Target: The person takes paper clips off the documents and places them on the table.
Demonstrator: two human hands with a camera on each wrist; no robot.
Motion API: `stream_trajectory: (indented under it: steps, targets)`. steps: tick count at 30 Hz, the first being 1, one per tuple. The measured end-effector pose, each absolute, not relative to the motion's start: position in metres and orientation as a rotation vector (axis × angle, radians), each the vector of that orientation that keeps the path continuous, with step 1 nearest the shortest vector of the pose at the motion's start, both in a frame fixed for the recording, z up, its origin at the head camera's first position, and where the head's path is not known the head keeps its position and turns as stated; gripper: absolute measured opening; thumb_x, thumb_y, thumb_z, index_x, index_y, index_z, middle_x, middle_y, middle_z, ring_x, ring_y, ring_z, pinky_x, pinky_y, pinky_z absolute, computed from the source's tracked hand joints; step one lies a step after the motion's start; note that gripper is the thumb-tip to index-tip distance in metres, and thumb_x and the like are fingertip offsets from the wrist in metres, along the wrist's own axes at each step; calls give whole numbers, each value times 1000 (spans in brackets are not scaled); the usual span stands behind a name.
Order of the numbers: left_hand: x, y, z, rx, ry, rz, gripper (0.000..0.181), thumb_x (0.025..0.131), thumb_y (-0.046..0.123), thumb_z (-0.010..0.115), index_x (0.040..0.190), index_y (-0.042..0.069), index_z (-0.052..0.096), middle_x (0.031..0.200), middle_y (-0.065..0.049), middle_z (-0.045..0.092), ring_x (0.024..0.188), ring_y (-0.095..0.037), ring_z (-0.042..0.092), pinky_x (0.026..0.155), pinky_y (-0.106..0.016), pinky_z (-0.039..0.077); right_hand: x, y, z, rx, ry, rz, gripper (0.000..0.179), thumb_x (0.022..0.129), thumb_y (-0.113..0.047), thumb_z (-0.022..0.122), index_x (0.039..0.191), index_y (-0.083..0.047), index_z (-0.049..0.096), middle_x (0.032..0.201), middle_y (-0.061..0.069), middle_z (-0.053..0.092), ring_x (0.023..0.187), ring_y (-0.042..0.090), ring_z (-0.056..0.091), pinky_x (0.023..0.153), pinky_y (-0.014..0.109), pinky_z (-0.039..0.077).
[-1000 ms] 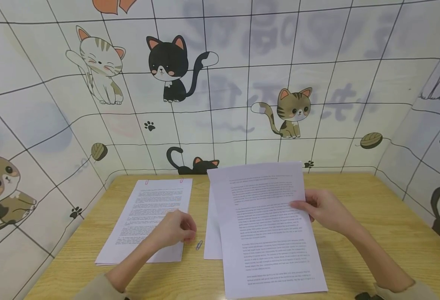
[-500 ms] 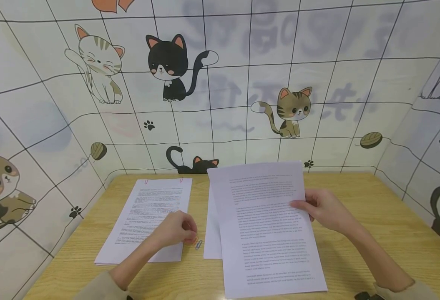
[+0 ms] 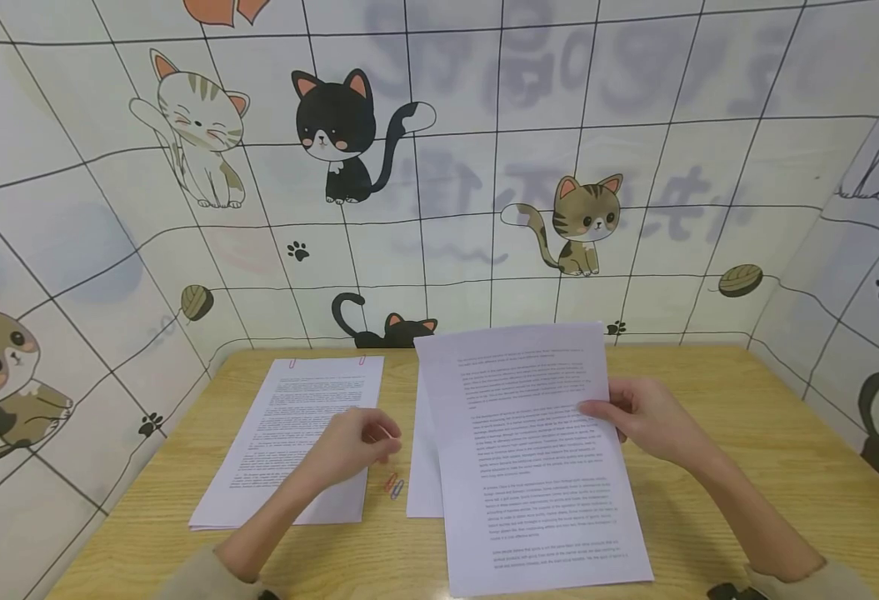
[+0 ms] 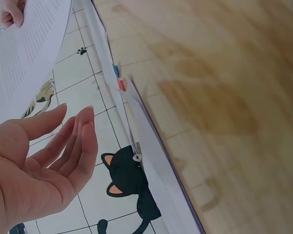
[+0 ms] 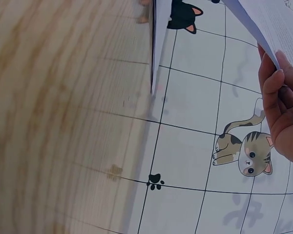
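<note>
— Where's the printed paper (image 3: 529, 467)?
— Raised, text facing the camera, lower centre-right of the frame.
— And the red clip (image 3: 390, 482) and blue clip (image 3: 397, 490)?
— Side by side on the table (image 3: 716, 379), lower centre, left of it.

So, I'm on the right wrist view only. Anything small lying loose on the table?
Observer: Yes. The head view shows a red clip and a blue clip close together on the table, just right of the left paper stack. Too small to tell if they touch.

Operator: Is the left grip holding anything?

Observer: No. The left wrist view shows the left grip with fingers loosely curved and nothing between them.
</note>
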State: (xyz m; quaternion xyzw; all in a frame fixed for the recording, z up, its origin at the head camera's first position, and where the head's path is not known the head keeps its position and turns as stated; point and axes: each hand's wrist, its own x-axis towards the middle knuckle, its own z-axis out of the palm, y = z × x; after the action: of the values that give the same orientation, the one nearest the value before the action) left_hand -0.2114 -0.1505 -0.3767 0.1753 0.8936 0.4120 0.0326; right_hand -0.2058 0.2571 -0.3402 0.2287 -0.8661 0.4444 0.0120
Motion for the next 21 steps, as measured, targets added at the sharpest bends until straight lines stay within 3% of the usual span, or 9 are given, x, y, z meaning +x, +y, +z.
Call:
stream_trajectory:
  steps: [3, 12, 21]
  targets:
    - [-210, -146, -373, 550, 2744, 1313, 17, 91, 14, 74, 104, 4, 70, 85, -4, 72, 74, -23, 69, 66, -31, 53, -206, 257, -341, 717, -2697, 1393, 19, 96, -8, 68, 111, 4, 69, 88, 4, 74, 59, 15, 64, 46, 23, 41]
    - [-208, -130, -367, 586, 2764, 1403, 26, 92, 19, 75, 113, 7, 70, 93, 1, 72, 81, -11, 67, 73, -28, 55, -208, 258, -343, 719, -2695, 1417, 20, 97, -8, 67, 112, 5, 69, 89, 5, 75, 61, 16, 65, 47, 25, 45]
    - [-209, -117, -362, 601, 2723, 1525, 36, 93, 22, 75, 124, 5, 66, 97, -1, 73, 87, -16, 70, 79, -31, 55, -207, 258, -343, 720, -2664, 1473, 21, 98, -8, 66, 112, 7, 68, 90, 8, 75, 63, 17, 68, 50, 28, 51]
